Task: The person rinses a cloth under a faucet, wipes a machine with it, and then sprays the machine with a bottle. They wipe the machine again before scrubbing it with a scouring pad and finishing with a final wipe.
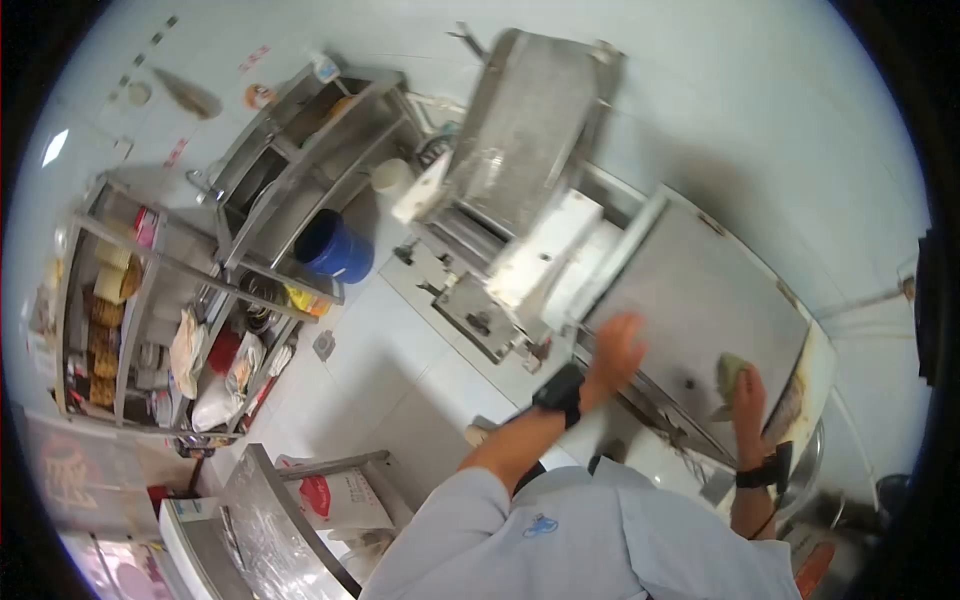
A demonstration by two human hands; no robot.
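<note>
My right hand [748, 408] is closed on a green cloth [732, 370], which lies against the flat grey metal top [700, 290] of a white-sided machine. Over the near left edge of that same top is my left hand [618, 352], slightly blurred, with its fingers loosely apart and nothing in them. Dark straps are round both wrists. A small dark spot or hole shows in the metal between the two hands.
Left of the metal top stands a machine with a sloping steel chute [525, 120] and rollers. A blue bucket [335, 247] sits by the steel sink unit [290, 160]. Loaded shelves [140, 300] line the far left. A steel table [270, 520] stands at lower left, a metal bowl [808, 465] at right.
</note>
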